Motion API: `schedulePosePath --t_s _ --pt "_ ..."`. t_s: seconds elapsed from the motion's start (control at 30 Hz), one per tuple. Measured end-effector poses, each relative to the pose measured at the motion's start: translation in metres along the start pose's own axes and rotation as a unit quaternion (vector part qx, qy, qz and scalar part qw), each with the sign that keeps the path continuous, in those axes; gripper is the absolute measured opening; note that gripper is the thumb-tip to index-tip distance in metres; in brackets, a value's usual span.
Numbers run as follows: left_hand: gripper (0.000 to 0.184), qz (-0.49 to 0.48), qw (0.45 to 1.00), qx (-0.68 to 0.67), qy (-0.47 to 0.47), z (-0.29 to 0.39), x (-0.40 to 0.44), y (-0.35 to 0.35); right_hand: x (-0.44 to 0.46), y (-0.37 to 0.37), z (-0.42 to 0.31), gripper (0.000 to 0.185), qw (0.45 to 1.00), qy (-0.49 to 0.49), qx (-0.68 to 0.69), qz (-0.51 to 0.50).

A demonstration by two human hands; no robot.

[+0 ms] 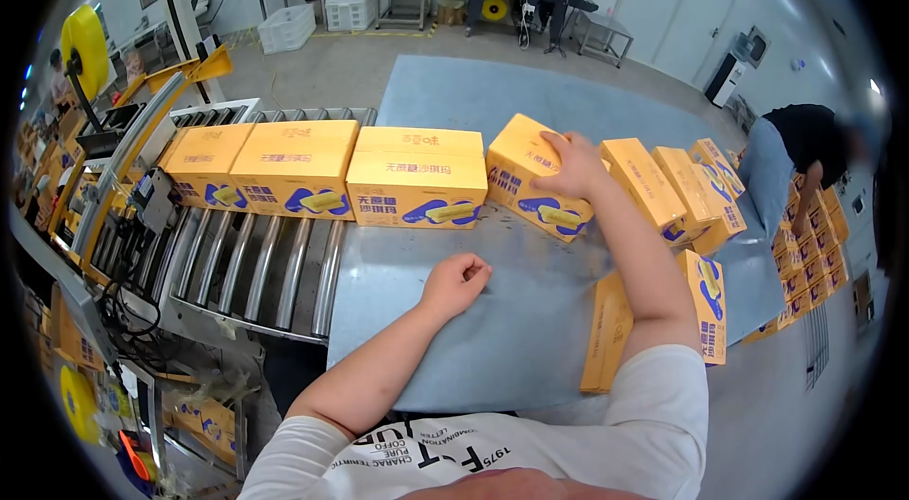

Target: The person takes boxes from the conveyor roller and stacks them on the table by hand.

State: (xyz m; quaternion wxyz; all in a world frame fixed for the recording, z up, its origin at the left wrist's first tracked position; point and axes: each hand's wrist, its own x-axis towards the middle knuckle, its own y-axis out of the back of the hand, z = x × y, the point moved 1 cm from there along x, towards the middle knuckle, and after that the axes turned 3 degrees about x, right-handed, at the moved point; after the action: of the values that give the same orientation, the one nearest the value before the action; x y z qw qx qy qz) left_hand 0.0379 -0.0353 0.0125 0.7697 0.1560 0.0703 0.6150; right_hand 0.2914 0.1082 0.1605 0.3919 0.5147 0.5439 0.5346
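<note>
My right hand is gripping the top and near right edge of a yellow cardboard box, which sits turned at an angle on the metal table. My left hand hovers over or rests on the table in a loose fist, with nothing visible in it. Directly left of the gripped box stands another yellow box, partly on the table and close to the rollers. Two more boxes, one in front and one behind, line up on the roller conveyor. All carry blue and white print.
Several yellow boxes stand along the table's right side, and others lie near my right elbow. The roller conveyor and a taping machine frame are at left. At right, a person bends over stacked boxes.
</note>
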Motion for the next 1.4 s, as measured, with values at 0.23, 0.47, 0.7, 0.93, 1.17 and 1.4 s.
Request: schedulePosePath --t_s 0.23,0.47,0.7,0.93,1.17,1.4 --pt "0.022 0.001 1.0 -0.005 0.009 0.002 -0.002 0.0 -0.001 0.014 0.025 0.114 0.951 -0.302 0.024 -0.061" --pt "0.021 0.007 1.0 0.008 -0.006 -0.003 -0.001 -0.001 0.006 0.014 0.05 0.114 0.947 -0.316 0.011 -0.057" --pt "0.019 0.0 1.0 -0.022 0.004 0.003 -0.002 0.002 -0.003 0.026 0.113 0.113 0.937 -0.343 0.07 -0.003" --pt "0.022 0.02 0.999 -0.026 -0.028 0.002 -0.003 0.001 -0.007 0.02 0.172 0.102 0.914 -0.402 0.013 0.046" --pt "0.022 0.031 0.999 0.0 -0.033 0.007 -0.002 0.002 0.023 -0.003 0.115 0.053 0.996 -0.037 0.074 0.042" --pt "0.023 0.026 0.999 0.001 -0.018 0.005 -0.001 -0.001 0.006 0.003 0.007 0.094 0.985 0.143 0.063 -0.071"
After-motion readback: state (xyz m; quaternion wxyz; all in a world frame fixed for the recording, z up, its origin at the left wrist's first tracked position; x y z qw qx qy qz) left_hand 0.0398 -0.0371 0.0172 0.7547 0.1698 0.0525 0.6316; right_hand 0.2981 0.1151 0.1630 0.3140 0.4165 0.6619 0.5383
